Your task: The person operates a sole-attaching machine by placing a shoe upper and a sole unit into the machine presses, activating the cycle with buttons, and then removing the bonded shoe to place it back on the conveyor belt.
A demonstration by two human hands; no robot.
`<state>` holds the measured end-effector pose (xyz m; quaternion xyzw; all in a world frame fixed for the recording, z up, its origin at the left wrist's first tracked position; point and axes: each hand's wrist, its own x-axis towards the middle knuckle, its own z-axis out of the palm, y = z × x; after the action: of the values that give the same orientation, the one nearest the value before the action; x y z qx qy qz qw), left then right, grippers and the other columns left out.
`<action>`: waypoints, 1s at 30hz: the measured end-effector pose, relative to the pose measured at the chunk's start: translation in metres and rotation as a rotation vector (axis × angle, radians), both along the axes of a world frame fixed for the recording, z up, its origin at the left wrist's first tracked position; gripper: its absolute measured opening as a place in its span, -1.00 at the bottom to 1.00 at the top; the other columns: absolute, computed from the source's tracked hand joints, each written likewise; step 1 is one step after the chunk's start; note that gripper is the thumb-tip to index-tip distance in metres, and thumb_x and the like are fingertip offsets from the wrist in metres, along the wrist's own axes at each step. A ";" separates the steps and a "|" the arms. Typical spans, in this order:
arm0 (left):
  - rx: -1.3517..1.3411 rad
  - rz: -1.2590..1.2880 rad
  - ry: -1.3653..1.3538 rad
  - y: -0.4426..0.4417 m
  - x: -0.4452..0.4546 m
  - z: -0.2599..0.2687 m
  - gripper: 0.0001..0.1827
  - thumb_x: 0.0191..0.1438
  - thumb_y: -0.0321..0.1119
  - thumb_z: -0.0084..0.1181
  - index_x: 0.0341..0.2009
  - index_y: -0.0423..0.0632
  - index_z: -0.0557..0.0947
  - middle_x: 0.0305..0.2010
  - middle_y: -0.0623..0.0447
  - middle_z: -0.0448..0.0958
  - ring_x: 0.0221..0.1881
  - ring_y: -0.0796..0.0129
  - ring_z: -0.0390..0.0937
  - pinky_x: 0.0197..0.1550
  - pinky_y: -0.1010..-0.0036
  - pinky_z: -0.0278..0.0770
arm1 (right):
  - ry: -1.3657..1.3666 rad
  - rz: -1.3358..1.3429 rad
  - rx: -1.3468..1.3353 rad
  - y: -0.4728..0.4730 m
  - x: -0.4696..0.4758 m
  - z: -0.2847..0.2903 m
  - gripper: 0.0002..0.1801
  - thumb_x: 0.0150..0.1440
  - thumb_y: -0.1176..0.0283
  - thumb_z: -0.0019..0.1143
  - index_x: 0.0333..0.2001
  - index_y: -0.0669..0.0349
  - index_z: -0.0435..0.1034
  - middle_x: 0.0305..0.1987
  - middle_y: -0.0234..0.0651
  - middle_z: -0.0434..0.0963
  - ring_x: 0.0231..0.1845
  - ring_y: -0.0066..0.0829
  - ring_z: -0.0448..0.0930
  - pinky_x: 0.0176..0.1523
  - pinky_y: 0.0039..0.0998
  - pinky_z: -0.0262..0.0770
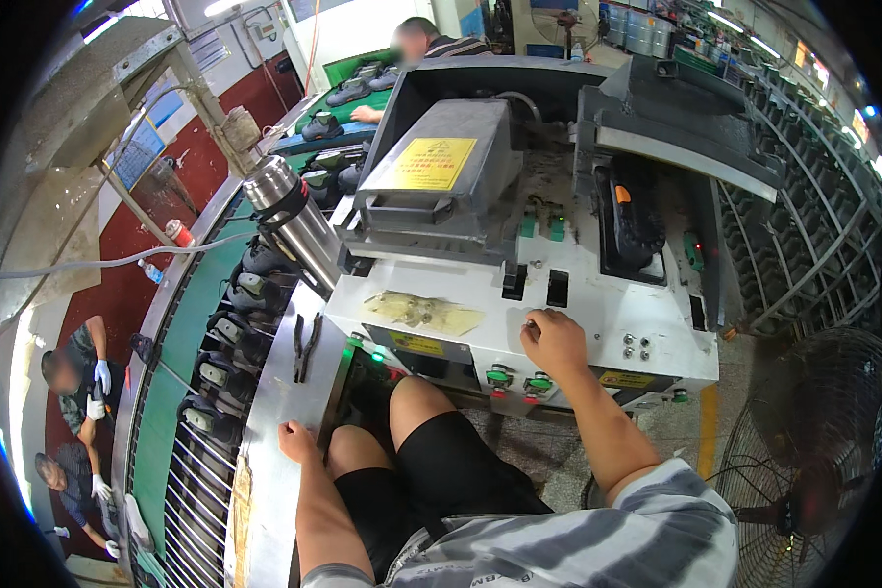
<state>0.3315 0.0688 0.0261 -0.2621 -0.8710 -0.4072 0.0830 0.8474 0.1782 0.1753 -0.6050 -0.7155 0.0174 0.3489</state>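
Observation:
My left hand (299,442) rests with curled fingers at the edge of a bare metal ledge (279,400), and nothing shows in it. A pair of dark pliers (306,349) lies on that ledge, farther from me. My right hand (556,342) is curled on the white front top of a machine (500,309). A small dark spot shows at its fingers; whether that is an object or a gap I cannot tell. Beyond this hand, a black shoe (632,220) with an orange tab sits in a recess on the right, under a raised cover (676,140). The left-hand metal cover (441,147) is lowered.
A steel thermos (290,213) stands left of the machine. Several dark shoes (224,375) line a roller conveyor beside a green belt (151,434). Two gloved co-workers (73,389) are at the left; another person (441,44) is behind the machine. A floor fan (801,456) is at right.

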 end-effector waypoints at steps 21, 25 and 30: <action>0.035 -0.098 0.000 -0.005 -0.004 -0.013 -0.82 0.01 -0.30 -0.01 -0.46 -0.12 0.57 -0.54 -0.09 0.55 -0.50 0.05 0.50 -0.40 0.21 0.42 | -0.106 -0.824 -0.481 0.167 0.151 0.104 0.04 -0.14 -0.18 0.20 0.35 -0.05 -0.01 0.35 -0.06 0.17 0.34 -0.02 0.20 0.30 -0.03 0.12; 0.100 -0.075 -0.080 -0.012 -0.011 -0.014 -0.82 0.00 -0.29 0.00 -0.47 -0.11 0.57 -0.58 -0.07 0.54 -0.54 0.09 0.50 -0.43 0.26 0.42 | -0.004 -0.879 -0.601 0.178 0.153 0.112 0.03 -0.11 -0.13 0.20 0.36 0.03 -0.02 0.26 0.01 0.30 0.29 -0.05 0.30 0.27 -0.11 0.22; 0.130 -0.073 -0.118 -0.015 -0.009 -0.012 -0.82 0.00 -0.30 -0.02 -0.49 -0.09 0.58 -0.60 -0.05 0.54 -0.56 0.10 0.50 -0.43 0.26 0.43 | 0.057 -0.971 -0.204 0.134 0.130 0.107 0.03 -0.11 -0.06 0.24 0.32 0.24 0.00 0.17 0.04 0.39 0.19 -0.02 0.41 0.22 -0.15 0.31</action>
<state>0.3226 0.0533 0.0144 -0.2633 -0.8360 -0.4802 0.0335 0.9775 0.3125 0.2822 -0.8987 -0.3360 -0.0607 0.2753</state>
